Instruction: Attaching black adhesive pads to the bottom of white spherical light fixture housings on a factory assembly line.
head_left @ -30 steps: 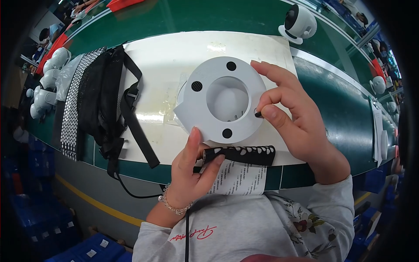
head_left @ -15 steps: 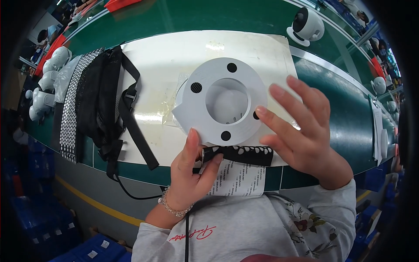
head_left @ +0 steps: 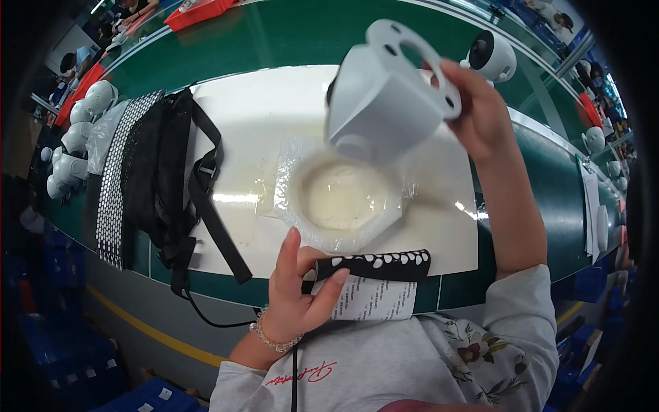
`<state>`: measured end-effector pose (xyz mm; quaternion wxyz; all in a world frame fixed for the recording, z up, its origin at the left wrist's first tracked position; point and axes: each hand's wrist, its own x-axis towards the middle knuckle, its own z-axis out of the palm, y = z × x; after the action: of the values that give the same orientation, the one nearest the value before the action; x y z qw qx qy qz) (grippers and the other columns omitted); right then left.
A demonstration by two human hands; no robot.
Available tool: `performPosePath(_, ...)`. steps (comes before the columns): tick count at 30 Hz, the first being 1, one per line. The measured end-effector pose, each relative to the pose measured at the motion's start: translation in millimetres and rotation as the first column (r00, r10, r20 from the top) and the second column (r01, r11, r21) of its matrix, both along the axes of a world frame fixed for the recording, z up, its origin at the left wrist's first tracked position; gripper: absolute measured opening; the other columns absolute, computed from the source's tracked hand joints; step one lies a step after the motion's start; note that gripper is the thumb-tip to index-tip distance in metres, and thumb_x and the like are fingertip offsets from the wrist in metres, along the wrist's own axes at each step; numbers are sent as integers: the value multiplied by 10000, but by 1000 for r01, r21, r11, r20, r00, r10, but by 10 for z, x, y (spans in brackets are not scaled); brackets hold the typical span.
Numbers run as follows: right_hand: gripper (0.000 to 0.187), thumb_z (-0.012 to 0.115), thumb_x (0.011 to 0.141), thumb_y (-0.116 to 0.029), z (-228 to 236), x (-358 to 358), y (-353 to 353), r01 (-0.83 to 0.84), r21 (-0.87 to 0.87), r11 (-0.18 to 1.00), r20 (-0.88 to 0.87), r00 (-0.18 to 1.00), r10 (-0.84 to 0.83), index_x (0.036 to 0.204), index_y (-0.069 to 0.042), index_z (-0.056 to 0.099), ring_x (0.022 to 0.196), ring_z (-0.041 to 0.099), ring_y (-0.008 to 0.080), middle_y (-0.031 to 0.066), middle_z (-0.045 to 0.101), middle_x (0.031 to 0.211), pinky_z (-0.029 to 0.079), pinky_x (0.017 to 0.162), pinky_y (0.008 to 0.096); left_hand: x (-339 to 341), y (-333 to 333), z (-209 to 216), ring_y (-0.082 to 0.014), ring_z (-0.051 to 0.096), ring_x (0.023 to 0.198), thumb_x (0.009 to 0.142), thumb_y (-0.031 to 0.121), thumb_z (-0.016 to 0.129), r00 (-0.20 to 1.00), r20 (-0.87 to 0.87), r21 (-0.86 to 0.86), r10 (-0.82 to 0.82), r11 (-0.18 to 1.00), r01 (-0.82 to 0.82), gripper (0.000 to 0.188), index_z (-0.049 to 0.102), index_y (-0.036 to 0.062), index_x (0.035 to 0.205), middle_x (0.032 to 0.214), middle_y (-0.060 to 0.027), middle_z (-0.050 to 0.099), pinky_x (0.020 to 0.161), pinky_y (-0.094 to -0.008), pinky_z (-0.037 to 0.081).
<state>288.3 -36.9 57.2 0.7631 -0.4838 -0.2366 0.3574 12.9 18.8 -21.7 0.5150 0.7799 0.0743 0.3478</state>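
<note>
Green table bearing a white board near its front edge. Farther off stands a red bin, contents too small to tell. On the board, a plastic-wrapped ring encloses a pale surface, with board on either side. Above its far side, a tilted white housing: the right hand curls round one edge. The left hand, index raised, pinches a black strip.

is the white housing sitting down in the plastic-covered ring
No, the right hand holds the white housing up, and the opening of the plastic-covered ring shows uncovered.
</note>
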Motion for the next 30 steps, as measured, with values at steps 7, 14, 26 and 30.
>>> performPosePath(7, 205, 484, 828, -172, -875, 1264, 573, 649, 261, 715, 901, -430, 62, 985, -67, 565, 855, 538, 223, 76, 574, 895, 431, 735, 331, 3, -12, 15, -175, 592, 733, 727, -48, 586, 1000, -20, -14, -22, 1000, 21, 731, 136, -21, 1303, 849, -146, 587, 642, -243, 466)
performPosePath(14, 283, 452, 836, -270, -963, 1469, 502, 797, -302, 524, 932, 131, 337, 1031, -95, 561, 947, 525, 300, 126, 558, 1014, 412, 817, 388, -73, 35, 51, -130, 511, 670, 753, 22, 598, 988, -149, 62, 43, 998, -34, 535, 336, 0, 1218, 849, -113, 547, 599, -236, 420)
performPosePath(26, 278, 534, 796, -227, -873, 2089, -839, 942, 109, 319, 974, -165, 154, 1044, -104, 560, 917, 540, 292, 113, 593, 946, 400, 781, 381, 48, 43, 184, -215, 563, 642, 671, -45, 625, 993, -120, 20, 18, 1000, -16, 255, 520, 7, 898, 752, -117, 589, 575, -276, 444)
performPosePath(30, 290, 561, 814, -231, -292, 1196, -768, 866, 171, 470, 984, -127, -124, 1035, -44, 551, 705, 565, 181, 87, 600, 814, 424, 638, 246, 25, 11, 165, -204, 571, 659, 665, -40, 639, 990, -140, -75, 25, 997, -35, 252, 519, 8, 881, 763, -115, 591, 586, -268, 450)
